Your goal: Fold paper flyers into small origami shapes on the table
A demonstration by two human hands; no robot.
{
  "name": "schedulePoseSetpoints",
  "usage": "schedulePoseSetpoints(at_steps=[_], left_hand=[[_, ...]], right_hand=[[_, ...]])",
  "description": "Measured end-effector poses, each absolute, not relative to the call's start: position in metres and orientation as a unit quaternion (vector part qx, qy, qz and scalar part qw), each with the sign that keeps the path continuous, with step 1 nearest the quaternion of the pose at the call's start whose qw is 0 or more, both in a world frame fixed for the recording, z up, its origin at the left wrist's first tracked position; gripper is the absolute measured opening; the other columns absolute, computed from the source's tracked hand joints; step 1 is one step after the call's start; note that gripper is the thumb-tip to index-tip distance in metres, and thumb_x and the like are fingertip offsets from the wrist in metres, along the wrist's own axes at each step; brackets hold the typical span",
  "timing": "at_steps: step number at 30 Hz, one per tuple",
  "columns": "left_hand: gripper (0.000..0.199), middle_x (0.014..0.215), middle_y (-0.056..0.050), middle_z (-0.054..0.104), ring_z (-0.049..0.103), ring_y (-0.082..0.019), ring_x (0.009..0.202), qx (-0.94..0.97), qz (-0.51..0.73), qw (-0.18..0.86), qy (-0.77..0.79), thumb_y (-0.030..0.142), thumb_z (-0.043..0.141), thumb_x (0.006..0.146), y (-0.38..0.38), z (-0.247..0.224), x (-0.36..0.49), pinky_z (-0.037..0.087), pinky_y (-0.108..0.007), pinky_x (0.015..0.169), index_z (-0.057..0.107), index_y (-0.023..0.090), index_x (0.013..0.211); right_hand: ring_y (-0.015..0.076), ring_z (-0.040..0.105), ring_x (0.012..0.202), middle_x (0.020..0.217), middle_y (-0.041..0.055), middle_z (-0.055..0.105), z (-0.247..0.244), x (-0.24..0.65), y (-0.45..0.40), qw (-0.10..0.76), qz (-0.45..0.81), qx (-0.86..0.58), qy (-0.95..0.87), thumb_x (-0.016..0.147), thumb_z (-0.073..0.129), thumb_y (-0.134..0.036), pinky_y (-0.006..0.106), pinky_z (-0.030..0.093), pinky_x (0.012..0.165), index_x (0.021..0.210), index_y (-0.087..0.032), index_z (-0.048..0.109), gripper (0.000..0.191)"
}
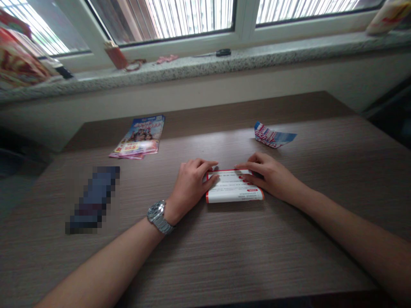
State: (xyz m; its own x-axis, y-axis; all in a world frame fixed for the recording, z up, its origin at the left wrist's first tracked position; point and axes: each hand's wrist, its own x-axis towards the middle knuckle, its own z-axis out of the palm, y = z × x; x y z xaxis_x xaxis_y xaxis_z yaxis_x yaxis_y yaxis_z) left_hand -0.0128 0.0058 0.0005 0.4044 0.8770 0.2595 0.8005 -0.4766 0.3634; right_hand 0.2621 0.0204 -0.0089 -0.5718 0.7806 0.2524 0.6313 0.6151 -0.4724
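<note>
A folded paper leaflet (229, 192), white with red edges and small print, lies on the table in front of me. My left hand (195, 179) grips its left end, the thumb on top and the fingers at the far edge. At the right end my right hand (265, 173) holds it in the same way, thumb over the print. The near side of the leaflet curves in a rounded fold. Beyond my right hand stands a creased blue and red folded paper (274, 137). A silver watch (159, 216) circles my left wrist.
Several colourful flyers (141, 137) are stacked at the back left of the wooden table (205, 256). A dark pixelated object (94, 199) lies nearer. On the stone windowsill (180, 70) are a screwdriver (221, 52), a red container (116, 56) and pink bits (167, 59).
</note>
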Motion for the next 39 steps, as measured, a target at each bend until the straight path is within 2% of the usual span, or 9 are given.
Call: schedulePoseSetpoints(at_steps=[7,16,22,25,28,30,34,39], left_hand=[[0.03,0.115,-0.005,0.07,0.063,-0.024,0.104,0.833,0.21,0.095,0.504,0.03,0.07,0.094,0.006,-0.001,-0.013,0.042,-0.037,0.086,0.068,0.028,0.124],[0.027,0.113,-0.005,0.07,0.063,-0.023,0.104,0.825,0.219,0.118,0.507,0.029,0.07,0.094,0.006,0.002,-0.013,0.042,-0.037,0.087,0.068,0.028,0.121],[0.026,0.107,-0.003,0.071,0.064,-0.022,0.1,0.815,0.246,0.162,0.5,0.03,0.072,0.093,0.01,-0.001,-0.015,0.045,-0.036,0.087,0.069,0.027,0.118],[0.021,0.106,-0.005,0.07,0.065,-0.02,0.097,0.803,0.287,0.195,0.485,0.034,0.064,0.098,0.01,0.001,-0.016,0.048,-0.036,0.088,0.07,0.025,0.116],[0.028,0.112,-0.009,0.07,0.065,-0.021,0.105,0.801,0.338,0.212,0.447,0.036,0.049,0.105,0.005,0.008,-0.017,0.05,-0.037,0.093,0.07,0.021,0.115],[0.033,0.119,-0.01,0.069,0.062,-0.022,0.113,0.828,0.335,0.197,0.404,0.037,0.044,0.106,0.0,0.014,-0.017,0.049,-0.04,0.1,0.068,0.021,0.122],[0.046,0.141,-0.01,0.061,0.055,-0.027,0.129,0.911,0.215,0.167,0.31,0.048,0.052,0.101,-0.011,0.023,-0.012,0.042,-0.046,0.112,0.057,0.026,0.141],[0.059,0.154,-0.01,0.051,0.046,-0.032,0.142,0.936,0.113,0.149,0.297,0.06,0.055,0.096,-0.016,0.022,-0.006,0.03,-0.054,0.122,0.052,0.028,0.146]], right_hand=[[0.0222,0.058,0.089,0.104,0.0092,0.056,-0.013,0.265,0.023,0.197,0.143,-0.379,-0.893,0.099,0.057,-0.029,0.038,0.05,0.083,0.128,-0.035,0.072,0.033],[0.022,0.058,0.089,0.105,0.01,0.056,-0.014,0.265,0.024,0.197,0.148,-0.376,-0.893,0.099,0.058,-0.029,0.038,0.05,0.081,0.128,-0.033,0.073,0.032],[0.0215,0.058,0.089,0.105,0.0089,0.057,-0.014,0.265,0.025,0.194,0.15,-0.378,-0.893,0.099,0.059,-0.031,0.037,0.05,0.081,0.127,-0.035,0.073,0.032],[0.0212,0.058,0.087,0.104,0.0087,0.057,-0.014,0.264,0.025,0.194,0.147,-0.379,-0.893,0.099,0.058,-0.03,0.037,0.05,0.081,0.128,-0.035,0.073,0.032],[0.0213,0.058,0.086,0.102,0.0089,0.057,-0.014,0.264,0.025,0.199,0.144,-0.374,-0.894,0.099,0.058,-0.03,0.037,0.05,0.079,0.127,-0.034,0.073,0.032],[0.0215,0.058,0.087,0.103,0.0093,0.057,-0.014,0.265,0.026,0.201,0.141,-0.37,-0.896,0.099,0.058,-0.03,0.037,0.05,0.079,0.126,-0.033,0.074,0.032],[0.0214,0.058,0.087,0.103,0.0089,0.057,-0.015,0.265,0.025,0.203,0.137,-0.369,-0.897,0.099,0.059,-0.031,0.038,0.05,0.081,0.128,-0.034,0.073,0.033],[0.0216,0.059,0.087,0.103,0.0087,0.057,-0.014,0.264,0.024,0.209,0.138,-0.376,-0.892,0.098,0.06,-0.029,0.038,0.05,0.082,0.126,-0.033,0.074,0.032]])
